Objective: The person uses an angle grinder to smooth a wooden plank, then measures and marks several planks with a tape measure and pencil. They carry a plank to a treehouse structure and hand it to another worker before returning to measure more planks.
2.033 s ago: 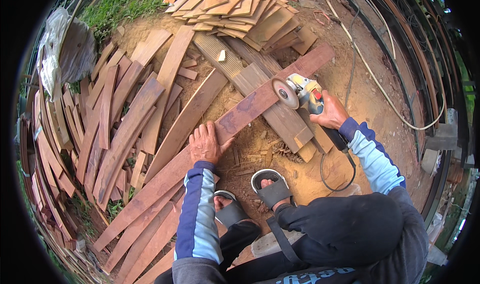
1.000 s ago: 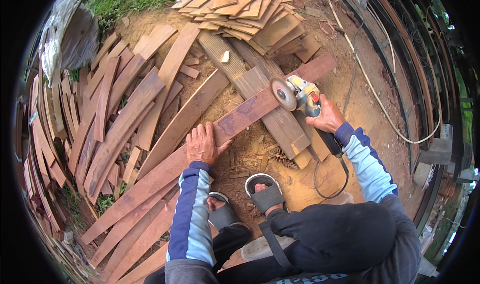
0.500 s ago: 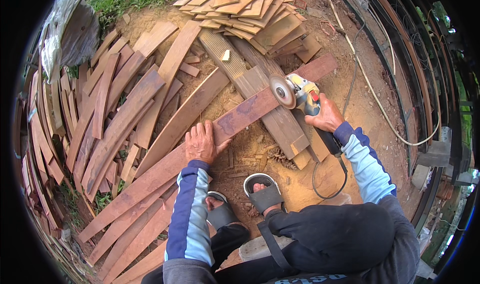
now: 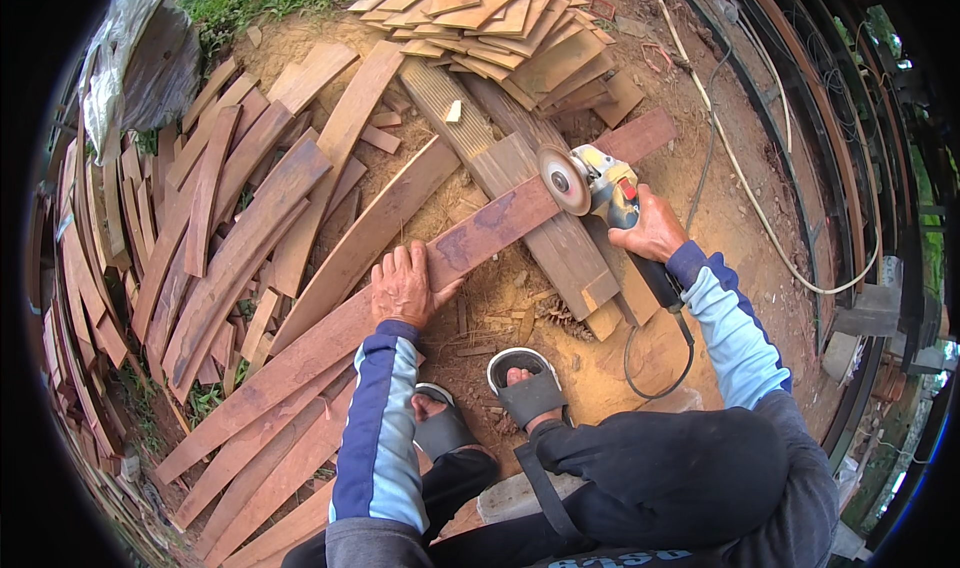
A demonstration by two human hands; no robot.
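A long reddish wooden plank runs diagonally from lower left to upper right. My left hand grips it across its width, with the fingers over the top and the thumb toward the near edge. In my right hand is an angle grinder, held by its body. Its round disc stands on edge at the plank, over the timber support. Whether the disc is touching or cutting the wood, I cannot tell. Beneath the plank lies a thick grooved timber, crossing it.
Cut boards are stacked at the far side. Many loose planks cover the left. The grinder's cord loops near my right forearm, and a pale hose curves along the right. My sandalled feet are close below the plank.
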